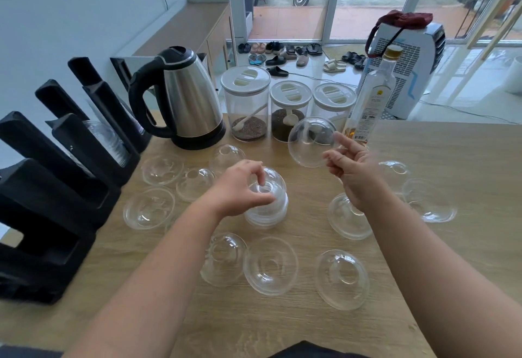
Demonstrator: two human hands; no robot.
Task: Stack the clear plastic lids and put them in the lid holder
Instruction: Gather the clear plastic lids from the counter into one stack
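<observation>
Several clear dome lids lie scattered on the wooden table [423,145]. A short stack of lids [268,205] stands in the middle, and my left hand [240,188] grips its top from the left. My right hand [350,168] holds one clear lid [308,140] by its rim, tilted in the air above the table. The black lid holder [56,188] stands along the table's left edge, with some lids [110,140] in one of its slots. Loose lids lie at the left [149,208], in front [271,265] and at the right [429,200].
A steel electric kettle [183,97] stands at the back left. Three clear jars with white tops [245,100] and a glass bottle [372,97] stand behind the lids. A white appliance [415,69] is on the floor beyond the table.
</observation>
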